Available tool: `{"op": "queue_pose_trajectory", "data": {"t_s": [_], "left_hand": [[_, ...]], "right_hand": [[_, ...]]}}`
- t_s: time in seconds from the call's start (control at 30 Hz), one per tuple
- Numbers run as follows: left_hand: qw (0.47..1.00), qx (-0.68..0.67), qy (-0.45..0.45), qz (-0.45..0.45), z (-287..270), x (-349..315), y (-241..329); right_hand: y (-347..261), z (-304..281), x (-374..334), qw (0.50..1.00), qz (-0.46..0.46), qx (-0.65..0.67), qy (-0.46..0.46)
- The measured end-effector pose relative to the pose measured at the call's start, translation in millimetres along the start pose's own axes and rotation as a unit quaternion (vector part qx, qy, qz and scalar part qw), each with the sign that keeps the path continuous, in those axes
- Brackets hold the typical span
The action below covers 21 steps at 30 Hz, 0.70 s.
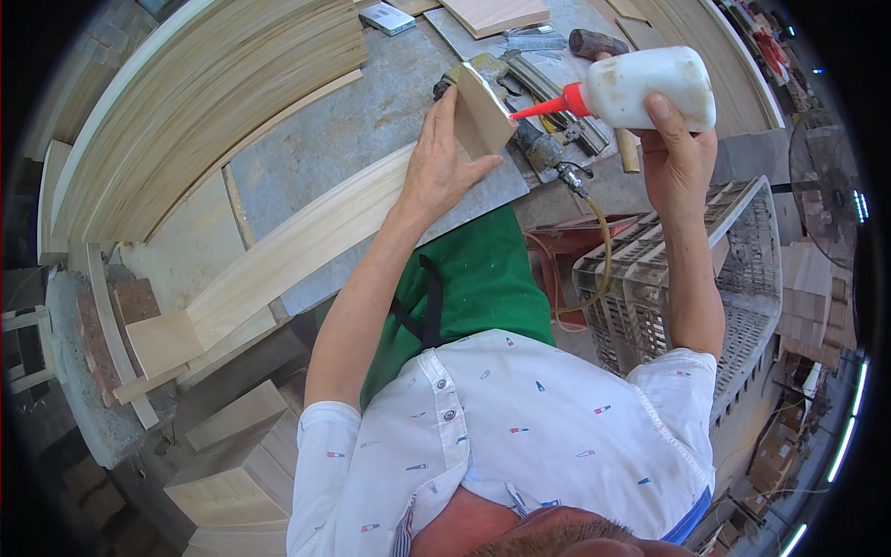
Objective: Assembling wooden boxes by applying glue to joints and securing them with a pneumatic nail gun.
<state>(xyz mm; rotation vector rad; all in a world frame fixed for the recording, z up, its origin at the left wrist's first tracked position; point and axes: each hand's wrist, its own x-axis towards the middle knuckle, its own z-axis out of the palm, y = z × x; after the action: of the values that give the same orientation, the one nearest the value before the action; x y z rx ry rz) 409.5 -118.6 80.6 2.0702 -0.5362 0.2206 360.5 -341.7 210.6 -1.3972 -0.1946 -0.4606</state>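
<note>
A stack of long boards (pixel 213 102) is filling the upper left, leaning over a grey worktable (pixel 316 167). Along the table's near side a long pale board (pixel 316 223) is lying, with an end panel (pixel 165 343) standing at its far-left end. The right hand (pixel 682 158) is gripping a white squeeze bottle (pixel 654 88), thumb on the near side, tipping it sideways. The left hand (pixel 444 162) is holding a short board (pixel 481 116) upright at the long board's right end, fingers and thumb closing on it; whether the two boards are joined, one cannot tell. The bottle's red nozzle (pixel 557 102) is pointing at the short board's right edge, its tip touching or nearly so. The person seems to be gluing that edge; the next move is probably calling for a steady board and an even bead.
</note>
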Motion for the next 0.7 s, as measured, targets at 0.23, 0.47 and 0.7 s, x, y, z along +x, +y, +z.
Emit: {"op": "queue_pose_trajectory", "data": {"t_s": [0.23, 0.47, 0.7], "left_hand": [[1.000, -0.016, 0.015, -0.006, -3.1, -5.2, 2.2], [0.998, 0.037, 0.046, -0.013, -59.6, -92.9, 1.7], [0.957, 0.113, 0.172, -0.202, -137.3, -212.1, 6.2]], "right_hand": [[-18.7, -7.4, 13.5, 1.000, 0.009, 0.014, 0.015], [0.8, 27.8, 130.5, 0.982, -0.067, -0.155, -0.081], [113.3, 121.3, 192.7, 0.660, -0.140, -0.607, -0.419]]}}
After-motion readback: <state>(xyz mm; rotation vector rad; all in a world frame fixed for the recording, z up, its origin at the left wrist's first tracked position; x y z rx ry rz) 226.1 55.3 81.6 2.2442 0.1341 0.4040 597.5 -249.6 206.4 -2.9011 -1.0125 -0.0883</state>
